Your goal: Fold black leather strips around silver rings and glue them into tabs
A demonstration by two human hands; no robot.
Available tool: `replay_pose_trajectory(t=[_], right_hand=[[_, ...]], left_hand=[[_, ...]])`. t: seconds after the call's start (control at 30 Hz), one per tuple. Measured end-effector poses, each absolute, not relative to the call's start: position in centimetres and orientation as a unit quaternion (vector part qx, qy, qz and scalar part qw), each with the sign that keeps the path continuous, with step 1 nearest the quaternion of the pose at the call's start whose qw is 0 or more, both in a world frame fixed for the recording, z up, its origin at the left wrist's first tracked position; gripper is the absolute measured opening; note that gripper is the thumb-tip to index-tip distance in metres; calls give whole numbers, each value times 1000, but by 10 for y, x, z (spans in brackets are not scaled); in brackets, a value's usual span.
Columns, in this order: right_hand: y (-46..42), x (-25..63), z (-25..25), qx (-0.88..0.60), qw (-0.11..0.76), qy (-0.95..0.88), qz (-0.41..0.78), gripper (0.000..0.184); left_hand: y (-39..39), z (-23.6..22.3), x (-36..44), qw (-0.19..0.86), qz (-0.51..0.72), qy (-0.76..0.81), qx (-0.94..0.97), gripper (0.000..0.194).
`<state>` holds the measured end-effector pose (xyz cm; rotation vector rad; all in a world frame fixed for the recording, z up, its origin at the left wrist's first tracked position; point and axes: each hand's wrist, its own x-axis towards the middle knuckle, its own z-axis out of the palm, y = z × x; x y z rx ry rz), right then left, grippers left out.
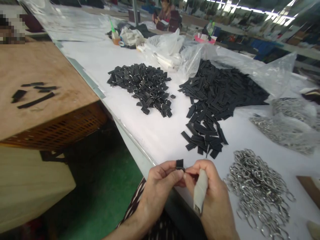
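My left hand [160, 183] pinches a short black fabric strip [179, 163] between thumb and fingers, its upper end standing above them. Close against it, my right hand [212, 190] has its thumb and fingertips at the strip's lower end. A slim tool with a pale wrapped handle [200, 190] is tucked in my right hand, and its thin dark tip points up and away. Whether a metal ring sits between my fingertips is hidden. Beyond my hands lie loose black strips [205, 133]. To the right is a heap of oval metal rings [257, 186].
Black strips fitted with rings [142, 85] form a pile at the table's middle. A larger heap of strips [225, 90] lies farther right, near bagged rings [285, 130]. Left stands a wooden board [50, 116] over an orange crate [57, 128]. Another person [165, 15] sits far back.
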<state>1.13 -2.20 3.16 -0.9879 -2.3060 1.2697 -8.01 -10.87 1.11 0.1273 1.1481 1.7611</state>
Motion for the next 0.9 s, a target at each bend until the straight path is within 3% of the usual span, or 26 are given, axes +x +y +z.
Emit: replay_pose_trajectory(t=[0.67, 0.9], right_hand=[[-41, 82, 16, -327, 274, -799, 423, 15], [-32, 97, 19, -332, 242, -783, 466, 12]], left_hand=[[-119, 7, -16, 481, 726, 483, 90, 15], [-115, 9, -5, 488, 698, 515, 97, 17]])
